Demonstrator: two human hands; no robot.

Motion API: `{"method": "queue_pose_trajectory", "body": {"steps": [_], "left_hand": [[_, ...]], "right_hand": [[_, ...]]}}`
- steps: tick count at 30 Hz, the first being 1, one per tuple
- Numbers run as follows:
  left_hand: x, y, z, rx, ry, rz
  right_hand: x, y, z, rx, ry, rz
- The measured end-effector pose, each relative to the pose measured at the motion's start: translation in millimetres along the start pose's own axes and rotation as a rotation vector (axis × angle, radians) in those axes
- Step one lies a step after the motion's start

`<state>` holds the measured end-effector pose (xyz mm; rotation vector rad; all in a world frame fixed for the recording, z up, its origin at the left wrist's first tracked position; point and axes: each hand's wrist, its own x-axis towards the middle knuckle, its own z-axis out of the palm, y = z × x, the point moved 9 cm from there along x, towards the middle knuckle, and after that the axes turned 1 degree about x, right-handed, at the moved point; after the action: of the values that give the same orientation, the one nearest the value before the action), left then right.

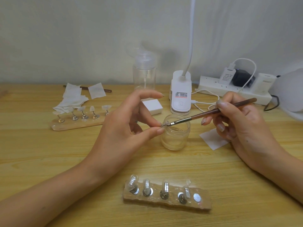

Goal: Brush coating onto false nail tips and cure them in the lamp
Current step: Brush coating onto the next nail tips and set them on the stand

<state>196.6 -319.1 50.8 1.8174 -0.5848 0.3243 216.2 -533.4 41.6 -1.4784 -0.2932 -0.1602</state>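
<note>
1. Pinching the nail tip [164, 125] between thumb and finger, the left hand [129, 123] is steadying it.
2. The right hand [242, 123] is gripping the brush [213, 110], bristles touching it.
3. It's looking light and slick, probably handling best by its edges.

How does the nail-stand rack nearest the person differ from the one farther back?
The near rack has four stands and one bare metal disc; the far rack shows five stands. The near rack looks rough-surfaced, the far rack smooth. Both lie flat on the table.
</note>
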Motion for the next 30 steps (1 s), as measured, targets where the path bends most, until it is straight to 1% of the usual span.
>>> {"method": "queue_pose_trajectory", "body": {"steps": [6,9,14,19,22,26,30], "left_hand": [[-0.2,-1.1,0.2,-0.027,-0.007,-0.011],[0.1,-1.2,0.2,-0.029,-0.007,-0.013],[-0.4,-2.4,0.4,-0.044,-0.006,-0.024],[-0.6,-2.9,0.1,-0.054,-0.007,-0.027],[-0.5,-3.3,0.3,-0.056,-0.008,-0.026],[-0.3,-3.6,0.2,-0.059,-0.005,-0.028],[0.1,-4.0,0.4,-0.063,-0.006,-0.033]], "right_hand": [[0.5,-3.3,-3.0,0.058,0.013,-0.034],[-0.2,-2.8,0.5,0.019,-0.012,-0.032],[0.0,-0.4,-1.9,-0.015,0.015,-0.009],[-0.5,-4.9,-3.2,0.044,0.026,-0.034],[-1.5,-6.1,0.8,0.020,0.000,-0.035],[-1.3,-1.6,-1.9,-0.016,0.028,-0.005],[-0.4,-3.7,-4.5,0.044,0.033,-0.027]]}}
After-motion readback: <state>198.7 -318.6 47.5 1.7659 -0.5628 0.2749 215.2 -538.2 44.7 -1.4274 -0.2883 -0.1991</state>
